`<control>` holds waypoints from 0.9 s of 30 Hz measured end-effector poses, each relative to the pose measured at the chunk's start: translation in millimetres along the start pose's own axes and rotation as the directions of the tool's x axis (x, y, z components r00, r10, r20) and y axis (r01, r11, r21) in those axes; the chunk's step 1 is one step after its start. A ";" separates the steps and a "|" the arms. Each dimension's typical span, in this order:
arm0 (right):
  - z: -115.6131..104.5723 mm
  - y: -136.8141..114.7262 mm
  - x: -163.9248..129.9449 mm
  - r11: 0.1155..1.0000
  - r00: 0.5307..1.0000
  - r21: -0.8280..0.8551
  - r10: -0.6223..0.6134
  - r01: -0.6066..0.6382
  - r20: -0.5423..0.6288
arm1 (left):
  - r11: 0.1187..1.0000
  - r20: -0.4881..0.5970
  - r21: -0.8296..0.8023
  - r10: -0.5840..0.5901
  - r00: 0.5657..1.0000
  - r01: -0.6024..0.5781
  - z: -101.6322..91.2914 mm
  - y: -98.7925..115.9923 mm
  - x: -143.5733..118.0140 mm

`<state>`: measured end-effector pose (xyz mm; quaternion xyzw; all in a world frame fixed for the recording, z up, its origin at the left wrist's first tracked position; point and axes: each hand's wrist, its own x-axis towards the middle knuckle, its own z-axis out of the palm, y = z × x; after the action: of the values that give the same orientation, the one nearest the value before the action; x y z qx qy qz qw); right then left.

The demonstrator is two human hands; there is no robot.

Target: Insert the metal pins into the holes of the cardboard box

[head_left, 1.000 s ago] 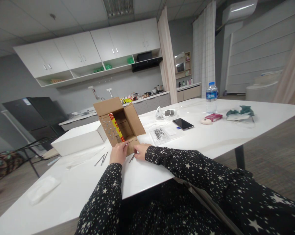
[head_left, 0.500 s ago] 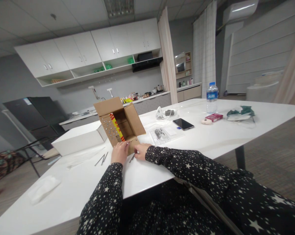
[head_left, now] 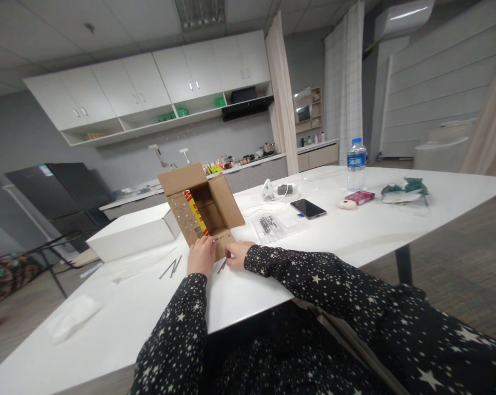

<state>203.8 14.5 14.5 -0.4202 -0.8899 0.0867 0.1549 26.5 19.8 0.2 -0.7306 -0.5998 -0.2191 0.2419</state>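
Note:
An open cardboard box (head_left: 225, 200) stands tilted in front of me, its mouth facing me. Small round grey heads dot its left flap, with a few more along the front edge; yellow-and-red tape crosses the flap. My left hand (head_left: 201, 257) is closed around the box's front flap, the thumb near the row of small heads. Against the lower front of the box, my right hand (head_left: 238, 255) has its fingers curled together; what they hold is hidden. A thin dark metal rod (head_left: 221, 267) pokes out by its fingertips. Similar rods (head_left: 174, 267) lie left of my left hand.
Behind the box on the left is a white carton (head_left: 128, 233). To the right are a clear plastic bag (head_left: 268, 226), a phone (head_left: 308, 208), a magenta packet (head_left: 360, 197) and a water bottle (head_left: 356, 164). Crumpled white plastic (head_left: 75, 318) lies front left on the white table (head_left: 149, 318).
Almost nothing differs. My left hand has shifted very slightly at the box's front flap; my right hand and the box stay in place.

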 end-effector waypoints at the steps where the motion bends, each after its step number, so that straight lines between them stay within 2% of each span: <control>1: 0.0 -0.1 0.1 1.000 1.000 0.001 0.000 0.000 0.003 | 1.000 0.006 0.008 -0.009 1.000 0.009 -1.1 1.8 0.0; 10: -1.1 -0.9 0.4 1.000 1.000 0.008 0.003 -0.003 0.018 | 0.997 0.011 0.042 -0.060 0.998 0.060 -7.5 10.7 1.7; 16: -2.2 -2.4 -2.2 1.000 1.000 -0.002 -0.011 0.011 0.004 | 0.990 -0.004 0.140 -0.033 0.999 0.033 -9.4 16.9 2.5; 20: -3.5 -3.7 -3.2 1.000 1.000 -0.007 -0.007 0.007 0.004 | 0.979 -0.010 0.197 -0.056 0.998 0.057 -14.4 21.0 1.4; 27: -3.2 -2.2 -2.1 1.000 1.000 -0.008 -0.012 0.012 -0.006 | 0.978 -0.015 0.193 -0.076 0.997 0.078 -17.0 23.1 -0.4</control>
<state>204.6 11.5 17.7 -0.4157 -0.8923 0.0811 0.1565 48.7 5.3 11.3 -0.6790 -0.6452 -0.1717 0.3053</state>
